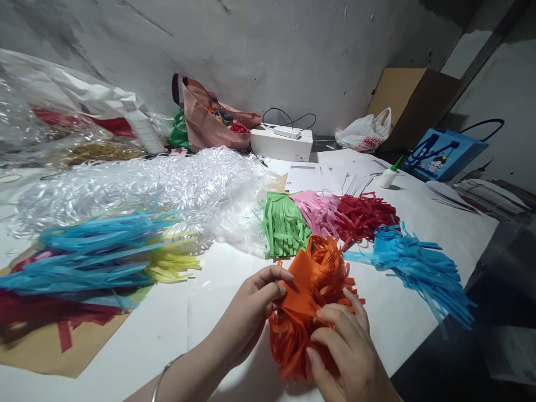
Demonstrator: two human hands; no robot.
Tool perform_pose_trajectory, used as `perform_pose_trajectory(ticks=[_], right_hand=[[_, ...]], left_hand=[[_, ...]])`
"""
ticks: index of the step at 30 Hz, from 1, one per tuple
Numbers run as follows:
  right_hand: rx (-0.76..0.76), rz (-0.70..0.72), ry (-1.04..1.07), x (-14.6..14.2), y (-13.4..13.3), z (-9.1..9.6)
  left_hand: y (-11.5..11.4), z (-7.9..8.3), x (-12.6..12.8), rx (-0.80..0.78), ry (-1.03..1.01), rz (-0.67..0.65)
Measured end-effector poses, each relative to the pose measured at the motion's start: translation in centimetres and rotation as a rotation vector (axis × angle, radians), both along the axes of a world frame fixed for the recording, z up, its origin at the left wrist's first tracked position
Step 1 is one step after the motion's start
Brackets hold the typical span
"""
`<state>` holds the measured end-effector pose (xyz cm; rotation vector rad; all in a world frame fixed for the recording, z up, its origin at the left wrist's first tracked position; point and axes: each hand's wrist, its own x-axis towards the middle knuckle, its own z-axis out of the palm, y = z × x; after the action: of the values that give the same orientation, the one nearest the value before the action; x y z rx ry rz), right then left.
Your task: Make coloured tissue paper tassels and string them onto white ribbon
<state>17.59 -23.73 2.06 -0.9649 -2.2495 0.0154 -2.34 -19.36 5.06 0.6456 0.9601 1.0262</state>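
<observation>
An orange fringed paper bundle (310, 285) is held between both hands just above the white table (176, 329). My left hand (251, 312) pinches its left edge with thumb and fingers closed on the paper. My right hand (349, 352) wraps round the lower right part of the bundle, fingers curled over the strips. Just beyond lie a green fringe (282, 226), a pink fringe (316, 209), a red fringe (364, 215) and a blue fringe (419, 265).
A heap of blue, yellow and dark red strips (92, 262) lies at left on brown card (50, 349). Clear plastic wrap (159, 184) is piled behind. A white box (281, 143), pink bag (209, 120), glue bottle (388, 176), paper sheets (330, 176) and blue bag (444, 153) stand further back.
</observation>
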Motion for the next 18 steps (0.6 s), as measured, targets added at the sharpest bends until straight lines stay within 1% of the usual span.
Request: perform_pose_trajectory(ticks=[4, 8, 14, 18], right_hand=[[-0.088, 0.033, 0.024, 0.4, 0.0, 0.4], [-0.146, 0.061, 0.044, 0.7, 0.1, 0.7], [-0.171, 0.096, 0.105, 0.6, 0.5, 1.3], [-0.182, 0.114, 0.091, 0.7, 0.5, 1.1]], left_hand=[[0.0, 0.2, 0.0, 0.008, 0.011, 0.01], [-0.1, 0.3, 0.2, 0.014, 0.022, 0.009], [0.0, 0.3, 0.2, 0.012, 0.032, 0.007], [0.1, 0.1, 0.1, 0.006, 0.031, -0.003]])
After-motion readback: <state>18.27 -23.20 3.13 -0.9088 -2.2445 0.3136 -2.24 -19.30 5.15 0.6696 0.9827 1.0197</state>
